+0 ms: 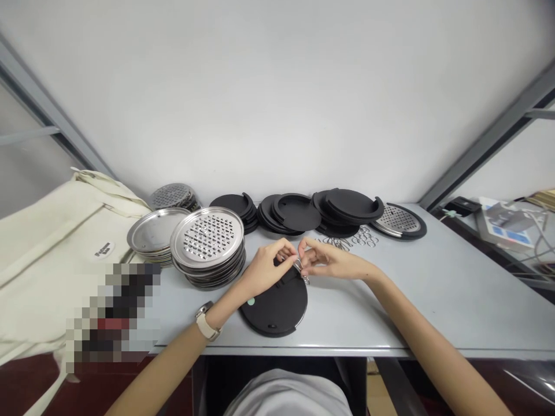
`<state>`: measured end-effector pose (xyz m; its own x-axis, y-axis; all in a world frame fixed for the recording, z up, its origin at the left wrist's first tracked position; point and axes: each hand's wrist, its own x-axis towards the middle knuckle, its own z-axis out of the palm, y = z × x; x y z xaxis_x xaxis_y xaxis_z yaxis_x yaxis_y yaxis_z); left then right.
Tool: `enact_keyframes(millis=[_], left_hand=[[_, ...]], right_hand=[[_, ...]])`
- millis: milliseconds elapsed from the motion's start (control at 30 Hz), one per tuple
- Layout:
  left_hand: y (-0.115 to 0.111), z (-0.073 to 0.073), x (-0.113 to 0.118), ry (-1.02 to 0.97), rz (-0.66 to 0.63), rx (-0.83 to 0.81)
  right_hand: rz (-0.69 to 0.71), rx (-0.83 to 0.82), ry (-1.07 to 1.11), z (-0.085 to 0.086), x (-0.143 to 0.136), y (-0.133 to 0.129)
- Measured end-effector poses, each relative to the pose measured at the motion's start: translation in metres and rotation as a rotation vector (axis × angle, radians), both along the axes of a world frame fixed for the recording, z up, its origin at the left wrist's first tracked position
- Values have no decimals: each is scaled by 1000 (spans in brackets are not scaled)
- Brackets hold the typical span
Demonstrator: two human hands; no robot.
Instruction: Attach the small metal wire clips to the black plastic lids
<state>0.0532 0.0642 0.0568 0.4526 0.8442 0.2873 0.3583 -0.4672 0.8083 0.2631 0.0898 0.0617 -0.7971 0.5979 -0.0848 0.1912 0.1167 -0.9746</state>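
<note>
Over the far edge of a black round disc (277,306), my left hand (272,267) and my right hand (332,260) meet with fingertips pinched. Between them is a small shiny metal wire ring (298,264), gripped from both sides. Its exact shape is partly hidden by my fingers. The disc lies flat near the table's front edge, with a pale green dot on its left side and a metal rim showing at the right. Just beyond my hands, several loose metal wire rings (365,237) lie on the table.
To the left stand stacks of perforated metal grater plates (213,237) and plain-faced metal discs (158,230). Black round covers (299,212) are piled along the wall. A grater plate in a black holder (399,221) lies back right. A cream bag (56,248) borders the left side.
</note>
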Motion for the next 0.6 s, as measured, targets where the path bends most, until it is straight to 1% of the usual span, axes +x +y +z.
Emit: enact_keyframes(millis=[67, 200, 267, 333, 433, 533, 600], left_hand=[[-6, -3, -1, 86, 37, 58], [-22, -14, -3, 358, 114, 191], [-29, -17, -4, 432, 140, 221], [-33, -19, -5, 475, 106, 248], [-33, -19, -7, 497, 18, 272], [-31, -19, -9, 474, 4, 254], [-30, -19, -11, 455, -15, 242]], right_hand=[[14, -17, -11, -1, 2, 2], [33, 5, -76, -6, 2, 6], [36, 16, -95, -8, 1, 7], [34, 23, -95, -11, -1, 7], [19, 13, -88, -12, -2, 8], [-5, 0, -93, -12, -2, 8], [2, 10, -102, -12, -2, 8]])
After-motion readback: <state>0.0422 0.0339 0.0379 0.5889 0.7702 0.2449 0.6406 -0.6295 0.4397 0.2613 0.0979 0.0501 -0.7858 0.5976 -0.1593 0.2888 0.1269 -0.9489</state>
